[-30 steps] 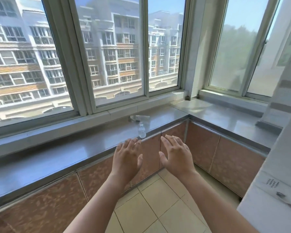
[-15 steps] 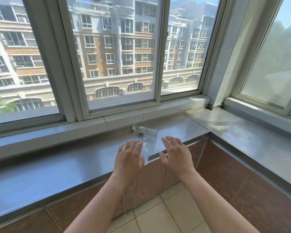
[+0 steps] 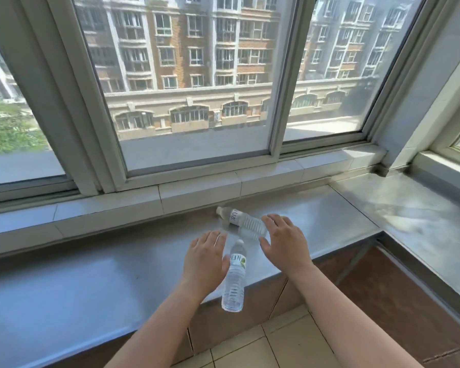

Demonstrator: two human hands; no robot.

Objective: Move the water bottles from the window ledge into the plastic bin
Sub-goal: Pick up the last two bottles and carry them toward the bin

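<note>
Two clear water bottles are on the grey window ledge (image 3: 91, 274). One bottle (image 3: 234, 280) stands upright near the ledge's front edge, with a white cap and a white and green label. The other bottle (image 3: 243, 221) lies on its side further back, cap pointing left. My left hand (image 3: 205, 258) is open just left of the upright bottle, its thumb close to the label. My right hand (image 3: 283, 241) is open over the right end of the lying bottle. Neither hand grips anything. No plastic bin is in view.
Large windows with grey frames (image 3: 284, 75) rise behind the ledge. The ledge turns a corner and runs along the right side (image 3: 422, 221). Brown panels (image 3: 383, 301) sit below the ledge, and beige floor tiles (image 3: 276, 349) lie beneath.
I have come closer to the ledge and the view has tilted down. Both hands have moved forward, from short of the ledge edge to right beside the two bottles.
</note>
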